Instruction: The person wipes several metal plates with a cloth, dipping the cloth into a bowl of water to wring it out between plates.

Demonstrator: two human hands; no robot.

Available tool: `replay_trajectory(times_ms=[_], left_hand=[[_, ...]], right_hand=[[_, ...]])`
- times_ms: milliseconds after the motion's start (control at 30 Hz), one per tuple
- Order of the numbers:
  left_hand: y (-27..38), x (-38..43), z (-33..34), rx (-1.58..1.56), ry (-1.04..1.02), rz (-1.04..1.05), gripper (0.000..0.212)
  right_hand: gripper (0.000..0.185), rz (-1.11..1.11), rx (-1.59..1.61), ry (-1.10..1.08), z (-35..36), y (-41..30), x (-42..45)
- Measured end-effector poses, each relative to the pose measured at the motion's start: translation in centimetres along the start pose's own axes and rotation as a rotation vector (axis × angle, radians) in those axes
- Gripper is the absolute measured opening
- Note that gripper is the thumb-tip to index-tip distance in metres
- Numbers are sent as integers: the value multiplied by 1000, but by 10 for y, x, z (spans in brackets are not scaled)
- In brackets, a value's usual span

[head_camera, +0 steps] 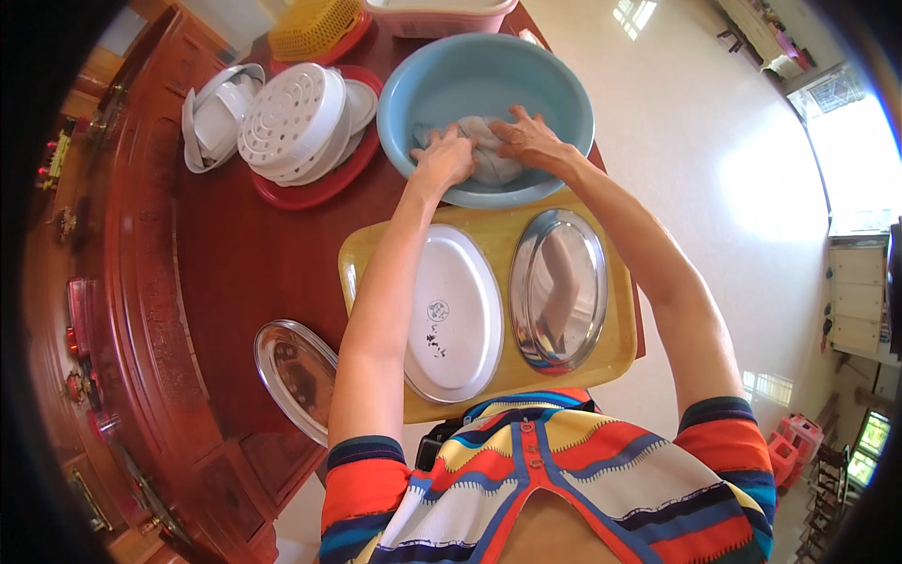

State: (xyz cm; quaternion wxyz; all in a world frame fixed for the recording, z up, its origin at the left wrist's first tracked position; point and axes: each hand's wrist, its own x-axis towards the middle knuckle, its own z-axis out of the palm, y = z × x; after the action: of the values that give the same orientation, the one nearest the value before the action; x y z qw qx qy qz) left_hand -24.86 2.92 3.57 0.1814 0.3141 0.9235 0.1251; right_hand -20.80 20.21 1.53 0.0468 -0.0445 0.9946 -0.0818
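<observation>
Both of my hands reach into a blue plastic basin (486, 53) at the far side of the tray. My left hand (447, 158) rests on the left part of a wet greyish cloth (497, 166), its fingers spread. On the cloth's right part lies my right hand (530, 143), fingers apart and slightly bent. How firmly either hand grips the cloth is not clear. Nearer to me, a yellow tray (493, 211) bears a white oval dish (458, 282), bottom up with dark marks, and a shiny oval metal platter (558, 289). My left forearm passes over the tray's left part.
Another oval metal platter (296, 374) lies left of the tray. White perforated steamer trays (289, 116) are stacked on a red plate (310, 197), beside a white container of dishes (222, 120). A yellow basket (313, 32) and a pink tub (440, 21) stand at the back.
</observation>
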Motion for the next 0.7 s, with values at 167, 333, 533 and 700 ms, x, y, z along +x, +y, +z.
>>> replay_trajectory(times_ms=[167,333,533,700], left_hand=[[-3,13,10,214,-259,-89,47],[8,20,-2,-205,-2,-141,32],[39,-5,-20,-1845,-200,-685,65],[21,7,-13,-2361,-291,-560,75]], right_hand=[[60,45,-21,-227,13,-11,-7],[51,131,23,-31,33,-4,1],[37,351,632,17,-24,-8,15],[33,-79,691,-62,-75,-19,1]])
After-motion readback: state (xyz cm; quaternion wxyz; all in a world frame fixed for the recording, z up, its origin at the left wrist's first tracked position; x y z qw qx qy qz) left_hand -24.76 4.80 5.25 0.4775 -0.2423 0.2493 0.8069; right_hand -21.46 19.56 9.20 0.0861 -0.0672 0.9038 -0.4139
